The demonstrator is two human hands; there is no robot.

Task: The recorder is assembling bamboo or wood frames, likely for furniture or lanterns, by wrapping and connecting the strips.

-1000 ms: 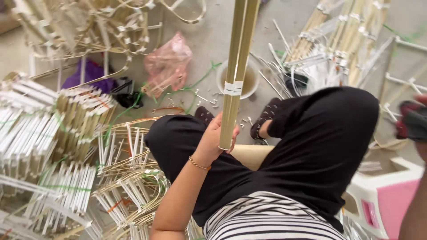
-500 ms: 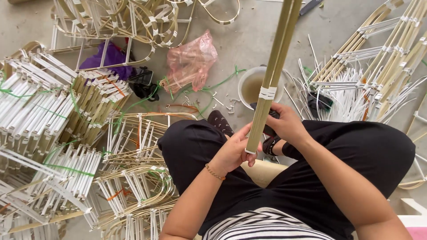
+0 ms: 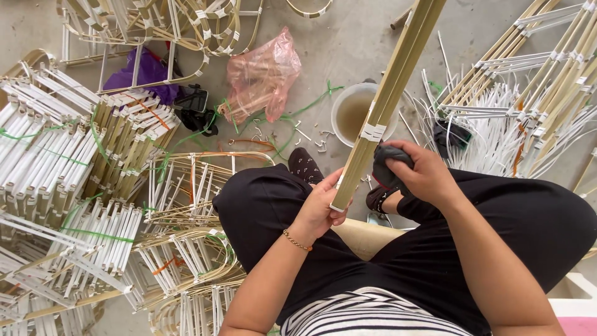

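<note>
Bamboo strips (image 3: 390,93), bundled and banded white, stand upright between your hands. Your left hand (image 3: 320,208) pinches the bottom end; your right hand (image 3: 423,174) is closed around a dark cloth (image 3: 387,165) just beside them. They look light, stiff yet springy, likely smooth, so grip low, below the white band (image 3: 373,132), where your left fingers sit.

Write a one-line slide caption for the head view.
Left hand steadies a bundle of bamboo strips; right hand grips a dark cloth.

left hand (image 3: 318,208): fingers curled, gripping (wrist bent up) | right hand (image 3: 425,174): closed, palm down, forearm angled inward
</note>
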